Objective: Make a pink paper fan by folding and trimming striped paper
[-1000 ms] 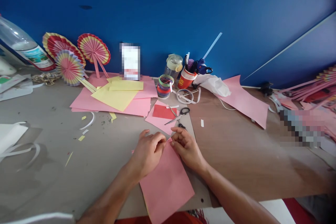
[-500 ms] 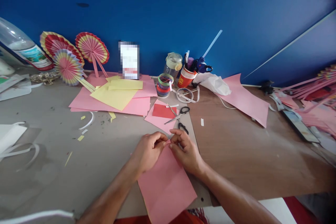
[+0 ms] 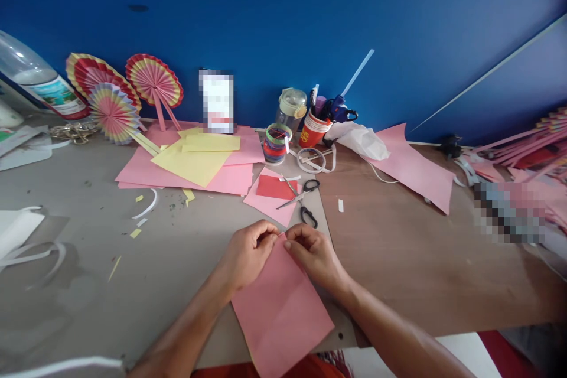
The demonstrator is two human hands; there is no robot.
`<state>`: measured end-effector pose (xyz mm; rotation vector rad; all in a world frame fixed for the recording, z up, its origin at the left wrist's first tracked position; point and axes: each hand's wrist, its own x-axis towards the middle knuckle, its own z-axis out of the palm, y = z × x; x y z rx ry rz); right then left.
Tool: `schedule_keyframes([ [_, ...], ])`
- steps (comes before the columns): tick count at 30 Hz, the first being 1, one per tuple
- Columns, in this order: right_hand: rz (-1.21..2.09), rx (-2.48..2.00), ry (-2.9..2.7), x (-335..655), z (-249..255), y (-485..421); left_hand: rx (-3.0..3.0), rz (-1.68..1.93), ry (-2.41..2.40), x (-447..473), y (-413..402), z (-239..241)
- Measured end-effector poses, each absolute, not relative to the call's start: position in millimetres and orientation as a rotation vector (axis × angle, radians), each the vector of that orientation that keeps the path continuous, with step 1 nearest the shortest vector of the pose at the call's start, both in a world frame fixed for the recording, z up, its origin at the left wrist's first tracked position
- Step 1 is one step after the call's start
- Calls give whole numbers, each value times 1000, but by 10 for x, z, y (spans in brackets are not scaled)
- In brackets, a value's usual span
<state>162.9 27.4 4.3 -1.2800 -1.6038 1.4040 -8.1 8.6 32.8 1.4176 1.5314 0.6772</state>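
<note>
A sheet of pink paper [image 3: 283,307] lies at the front edge of the table, its lower end reaching past the edge. At its far end my left hand [image 3: 250,251] pinches the paper between thumb and fingers. Close beside it, my right hand [image 3: 314,254] pinches the same narrow end, with curled fingers. The fingertips cover most of that end. Just beyond the hands lie black-handled scissors [image 3: 309,217], resting partly on a red paper piece [image 3: 277,187] and a smaller pink sheet [image 3: 257,199].
Pink sheets [image 3: 137,168] and yellow paper [image 3: 190,162] are stacked at the back left, near pleated paper fans [image 3: 155,80]. A cup of tools [image 3: 313,130], a jar [image 3: 292,109] and tape rings [image 3: 311,159] stand along the blue wall. Another pink sheet [image 3: 416,165] lies right.
My right fingers have curled down onto the paper's far end; the forefinger was raised before. Both hands still hold the sheet in nearly the same place.
</note>
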Motion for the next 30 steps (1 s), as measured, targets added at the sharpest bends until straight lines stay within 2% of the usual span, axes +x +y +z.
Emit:
schedule_keyframes([
  [11,947,-1039,-1823,1592,37,236,1465,719,1518,-76,103,311],
  [30,1111,-1283,-1701,1583,39,258,1947,717,1514,-38,76,183],
])
